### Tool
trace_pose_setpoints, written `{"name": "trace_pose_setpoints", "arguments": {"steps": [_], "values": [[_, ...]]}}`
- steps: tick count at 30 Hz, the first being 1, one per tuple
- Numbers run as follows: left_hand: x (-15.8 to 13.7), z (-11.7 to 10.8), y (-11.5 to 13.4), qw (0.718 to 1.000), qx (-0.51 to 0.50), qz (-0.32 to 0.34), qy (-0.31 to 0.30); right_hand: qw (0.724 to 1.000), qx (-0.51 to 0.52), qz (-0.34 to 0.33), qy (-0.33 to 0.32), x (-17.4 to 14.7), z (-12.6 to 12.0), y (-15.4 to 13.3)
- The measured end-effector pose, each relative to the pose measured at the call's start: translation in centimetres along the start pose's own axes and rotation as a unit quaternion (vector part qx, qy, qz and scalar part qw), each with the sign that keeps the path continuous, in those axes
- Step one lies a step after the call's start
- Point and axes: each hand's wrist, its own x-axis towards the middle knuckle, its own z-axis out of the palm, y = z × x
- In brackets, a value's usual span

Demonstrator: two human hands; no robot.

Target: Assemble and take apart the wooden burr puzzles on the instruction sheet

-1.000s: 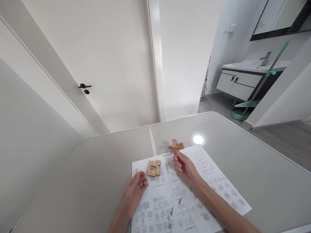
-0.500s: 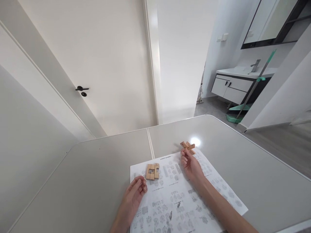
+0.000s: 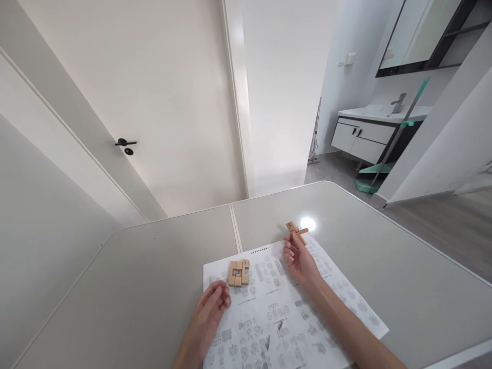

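Note:
My right hand [image 3: 300, 261] is at the far edge of a printed sheet [image 3: 265, 302], its thumb and fingers pinched on a small wooden puzzle piece [image 3: 303, 231]. Another notched wooden piece [image 3: 291, 225] shows just beyond the fingertips; whether it lies on the table or is held too, I cannot tell. Left of that, several light wooden pieces fitted together as a block [image 3: 239, 273] rest on the sheet, with an opening in the middle. My left hand [image 3: 211, 310] lies beside this block, fingers loosely curled and holding nothing visible.
The sheet carries rows of small grey diagrams and lies on a grey table [image 3: 161, 292] with a seam [image 3: 235, 228] across it. Behind stand a white door [image 3: 172, 102] and, at right, a sink cabinet [image 3: 361, 136] with a green dustpan [image 3: 367, 185].
The wooden pieces at my right fingertips have turned, so the crossed shape looks different. My left hand and the fitted block stay put; the whole view has shifted slightly.

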Motion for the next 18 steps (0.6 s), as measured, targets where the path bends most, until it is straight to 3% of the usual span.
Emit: {"name": "trace_pose_setpoints", "arguments": {"steps": [4,8,12,15,18], "values": [[-0.1,-0.1,0.1,0.997,0.069,0.016,-0.028,0.999,-0.052,0.013,0.006,-1.2,1.3,0.4],[0.9,-0.8,0.8,0.97,0.23,0.071,-0.039,0.968,-0.238,-0.01,-0.084,-3.1,2.7,1.4],[2.9,-1.3,2.3,0.89,0.422,0.172,0.02,0.874,-0.447,-0.107,-0.157,-4.3,3.2,2.5],[4.2,-1.2,3.3,0.853,0.476,0.209,-0.045,0.79,-0.543,-0.192,-0.21,-4.5,2.9,3.1],[5.2,-1.1,3.6,0.849,0.468,0.222,-0.103,0.725,-0.594,-0.24,-0.255,-4.4,2.6,3.4]]}}
